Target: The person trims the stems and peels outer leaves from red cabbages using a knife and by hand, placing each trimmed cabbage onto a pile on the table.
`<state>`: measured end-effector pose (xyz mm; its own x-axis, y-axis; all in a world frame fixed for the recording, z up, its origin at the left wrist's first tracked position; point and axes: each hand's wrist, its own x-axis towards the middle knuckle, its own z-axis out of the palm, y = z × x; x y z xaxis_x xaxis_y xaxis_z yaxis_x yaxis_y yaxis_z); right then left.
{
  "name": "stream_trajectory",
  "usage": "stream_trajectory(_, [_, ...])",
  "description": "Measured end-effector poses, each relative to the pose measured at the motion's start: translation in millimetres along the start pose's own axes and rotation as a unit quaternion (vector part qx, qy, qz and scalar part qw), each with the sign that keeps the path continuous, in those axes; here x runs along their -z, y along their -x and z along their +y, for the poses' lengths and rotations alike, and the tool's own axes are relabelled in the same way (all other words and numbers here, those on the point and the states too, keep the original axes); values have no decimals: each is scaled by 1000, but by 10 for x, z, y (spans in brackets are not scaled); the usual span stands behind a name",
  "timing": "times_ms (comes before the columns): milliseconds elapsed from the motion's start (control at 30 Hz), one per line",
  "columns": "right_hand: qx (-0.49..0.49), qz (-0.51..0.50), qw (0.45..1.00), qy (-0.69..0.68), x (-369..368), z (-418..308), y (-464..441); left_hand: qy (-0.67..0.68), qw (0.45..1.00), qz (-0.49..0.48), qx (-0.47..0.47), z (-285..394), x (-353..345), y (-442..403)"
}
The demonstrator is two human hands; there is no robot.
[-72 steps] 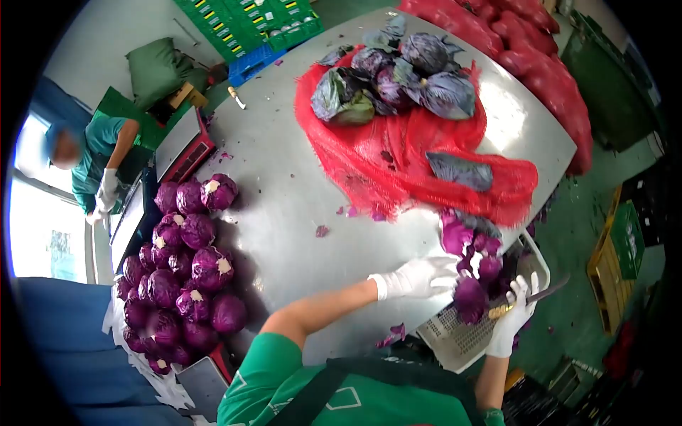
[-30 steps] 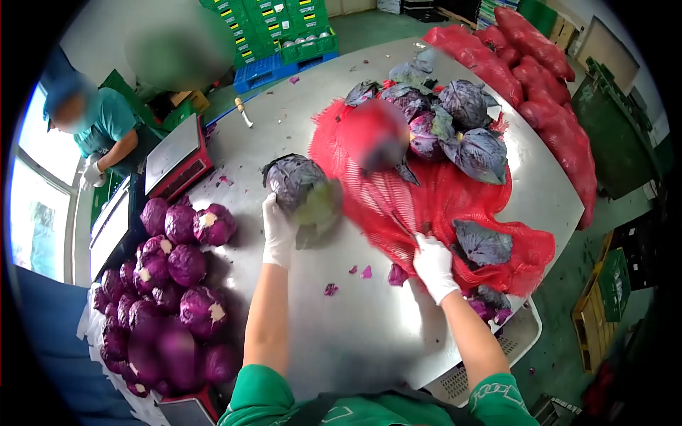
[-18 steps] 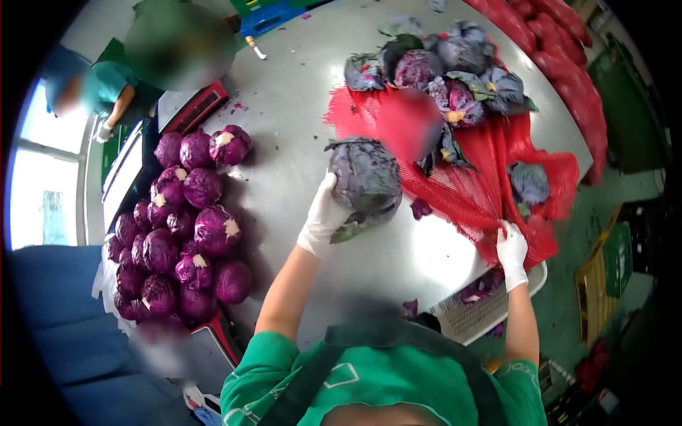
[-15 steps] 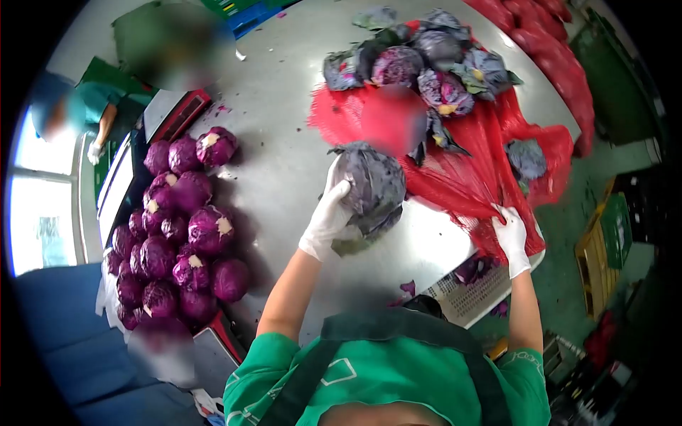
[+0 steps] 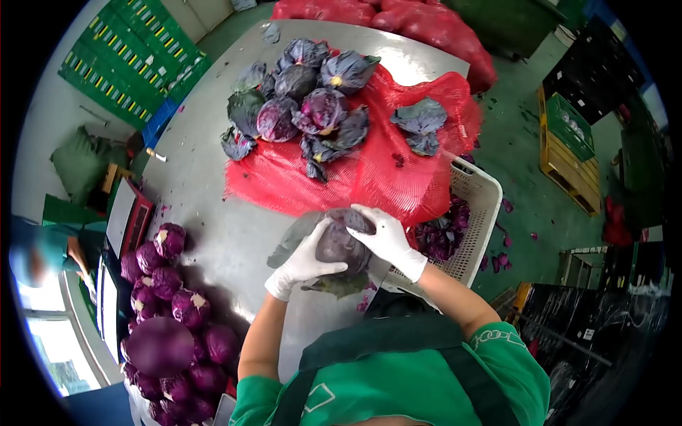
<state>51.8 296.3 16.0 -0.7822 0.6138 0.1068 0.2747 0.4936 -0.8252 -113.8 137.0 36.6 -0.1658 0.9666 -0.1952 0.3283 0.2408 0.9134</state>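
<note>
A red cabbage [image 5: 339, 250] with loose dull outer leaves is at the table's near edge, between my gloved hands. My left hand [image 5: 307, 261] cups its left side, thumb along the front. My right hand [image 5: 383, 238] grips it from the upper right, fingers over the top. Beyond them a red mesh sack [image 5: 305, 186] lies spread on the metal table [image 5: 213, 177]. More cabbages with their outer leaves on are heaped on the sack, among them a cut-faced one [image 5: 323, 111].
Trimmed purple cabbages [image 5: 190, 307] are piled at the left beside a scale [image 5: 129, 216]. A white basket [image 5: 485, 213] holding purple leaves stands at the table's right edge. Full red sacks [image 5: 433, 35] lie behind the table. Another person's arm [image 5: 78, 255] shows at the far left.
My right hand has let go of the red sack and come to the cabbage in my left hand. The sack now lies flatter, uncovering the basket. The camera view has turned.
</note>
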Motion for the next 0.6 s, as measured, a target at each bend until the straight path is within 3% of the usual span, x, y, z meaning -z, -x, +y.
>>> stream_trajectory(33, [19, 28, 999, 17, -20, 12, 51, -53, 998, -42, 4, 367, 76, 2])
stream_trajectory(100, [22, 64, 997, 23, -84, -3, 181, -120, 990, -58, 44, 442, 23, 33])
stream_trajectory(167, [54, 83, 994, 47, -151, 41, 253, -139, 982, 88, 92, 397, -276, 68])
stream_trajectory(267, [42, 71, 994, 68, -36, -70, 203, -180, 960, 170, 129, 534, -554, 190])
stream_trajectory(300, [40, 62, 993, 90, -8, -68, 158, -174, 964, 157, 128, 465, -556, 247])
stream_trajectory(367, [14, 98, 987, 130, 64, 15, -4, -161, 973, 161, 29, 295, -522, 428])
stream_trajectory(433, [19, 61, 977, 204, -47, 360, -173, -200, 978, 56, 20, 238, -390, 617])
stream_trajectory(500, [-110, -20, 969, 221, -113, 668, -315, -152, 988, 27, -19, 28, -315, 795])
stream_trajectory(533, [-171, -42, 962, 208, -71, 635, -376, -118, 992, 42, -4, 10, -272, 892])
stream_trajectory(600, [-168, -120, 959, 196, 89, 599, -422, -62, 990, 119, 34, -16, -212, 1041])
